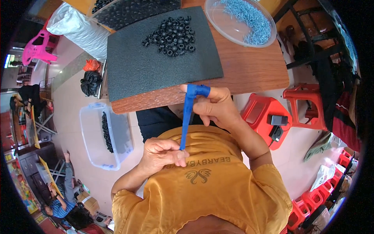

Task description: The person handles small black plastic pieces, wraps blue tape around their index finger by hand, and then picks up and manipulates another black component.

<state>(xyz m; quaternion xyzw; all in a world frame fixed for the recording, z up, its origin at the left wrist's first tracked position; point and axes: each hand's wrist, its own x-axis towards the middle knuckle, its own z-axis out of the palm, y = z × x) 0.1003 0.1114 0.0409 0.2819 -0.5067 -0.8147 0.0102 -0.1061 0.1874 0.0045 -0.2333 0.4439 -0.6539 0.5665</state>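
- Wooden table [249, 70] ahead, black mat [156, 66] on top.
- Blue tape [187, 117] runs near-vertical.
- Your left hand [161, 154] pinches its lower end; right hand [216, 105], fingers curled, has it wrapped around a fingertip.

The clear bowl [249, 37] at the upper right is cut off by the top edge. The tray of black rings [128, 11] at the upper middle is cut off too. The tape [188, 117] ends inside the left hand [161, 154], its tip hidden by the fingers.
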